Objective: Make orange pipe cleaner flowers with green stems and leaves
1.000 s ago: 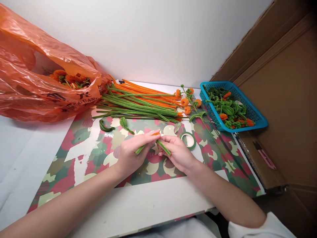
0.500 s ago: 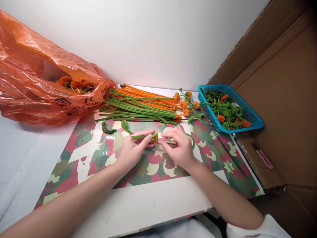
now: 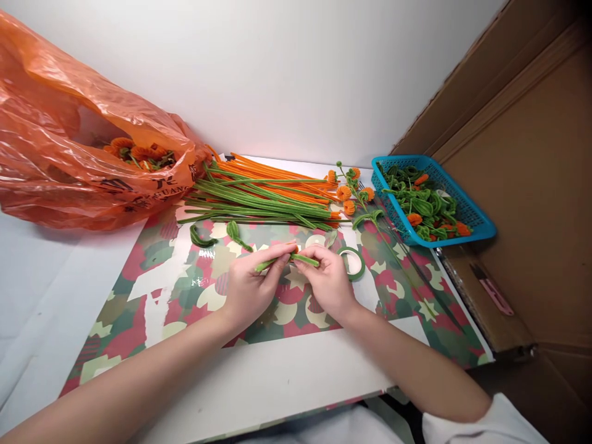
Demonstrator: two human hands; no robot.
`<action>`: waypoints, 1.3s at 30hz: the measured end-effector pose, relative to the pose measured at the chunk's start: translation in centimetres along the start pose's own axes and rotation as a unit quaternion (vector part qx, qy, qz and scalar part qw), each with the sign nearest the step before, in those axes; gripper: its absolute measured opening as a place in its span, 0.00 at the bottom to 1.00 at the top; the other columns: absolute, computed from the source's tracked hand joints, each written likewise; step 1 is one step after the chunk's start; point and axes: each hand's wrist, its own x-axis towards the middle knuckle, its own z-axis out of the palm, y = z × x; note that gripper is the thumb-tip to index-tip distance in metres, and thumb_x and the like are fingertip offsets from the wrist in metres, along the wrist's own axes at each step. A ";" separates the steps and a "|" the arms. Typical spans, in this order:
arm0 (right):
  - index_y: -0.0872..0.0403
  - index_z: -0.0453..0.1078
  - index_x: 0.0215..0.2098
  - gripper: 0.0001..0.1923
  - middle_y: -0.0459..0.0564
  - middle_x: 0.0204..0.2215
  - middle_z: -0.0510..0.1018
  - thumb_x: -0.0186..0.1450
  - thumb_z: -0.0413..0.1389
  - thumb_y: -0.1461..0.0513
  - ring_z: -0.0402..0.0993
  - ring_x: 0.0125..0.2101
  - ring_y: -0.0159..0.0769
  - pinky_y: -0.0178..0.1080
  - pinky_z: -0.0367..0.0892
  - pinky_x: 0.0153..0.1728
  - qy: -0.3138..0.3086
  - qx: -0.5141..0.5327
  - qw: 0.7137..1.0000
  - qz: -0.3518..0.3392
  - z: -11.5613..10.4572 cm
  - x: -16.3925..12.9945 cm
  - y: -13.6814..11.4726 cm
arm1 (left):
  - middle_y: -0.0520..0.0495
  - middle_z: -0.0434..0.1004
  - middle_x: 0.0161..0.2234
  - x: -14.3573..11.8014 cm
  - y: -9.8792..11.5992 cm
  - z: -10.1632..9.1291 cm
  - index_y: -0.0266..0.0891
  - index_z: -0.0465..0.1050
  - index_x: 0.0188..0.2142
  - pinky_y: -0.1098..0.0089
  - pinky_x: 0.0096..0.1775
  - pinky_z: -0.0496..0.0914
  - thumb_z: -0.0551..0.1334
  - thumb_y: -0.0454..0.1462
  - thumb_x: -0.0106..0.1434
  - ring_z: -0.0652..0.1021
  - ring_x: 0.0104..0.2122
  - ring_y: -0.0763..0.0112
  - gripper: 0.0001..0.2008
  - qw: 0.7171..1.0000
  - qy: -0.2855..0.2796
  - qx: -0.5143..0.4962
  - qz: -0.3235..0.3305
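Observation:
My left hand (image 3: 252, 285) and my right hand (image 3: 326, 280) meet over the patterned mat (image 3: 152, 290), fingertips pinching a green pipe cleaner (image 3: 277, 261) between them. A small orange bit shows at the fingertips where the hands touch. The green stem sticks out to the left past my left fingers and a little to the right. A roll of green tape (image 3: 352, 261) lies just right of my right hand. Two bent green pieces (image 3: 217, 235) lie on the mat behind my left hand.
A pile of green and orange pipe cleaners (image 3: 263, 191) lies at the back, with small orange flowers (image 3: 346, 191) beside it. An orange plastic bag (image 3: 83, 160) sits back left, a blue basket (image 3: 481, 229) of finished pieces back right. A cardboard wall (image 3: 531, 185) stands right.
Both hands keep working the same green piece; its ends have swung between frames, and my right hand has shifted slightly left, uncovering the tape roll.

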 end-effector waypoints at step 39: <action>0.52 0.70 0.36 0.04 0.46 0.31 0.72 0.62 0.57 0.65 0.68 0.29 0.31 0.35 0.66 0.28 -0.025 -0.144 0.975 -0.169 -1.7 -0.1 0.9 | 0.51 0.76 0.29 1.3 -0.2 -0.4 0.38 0.72 0.41 0.73 0.31 0.72 0.66 0.37 0.56 0.76 0.28 0.74 0.12 0.878 -0.167 -0.331 -0.303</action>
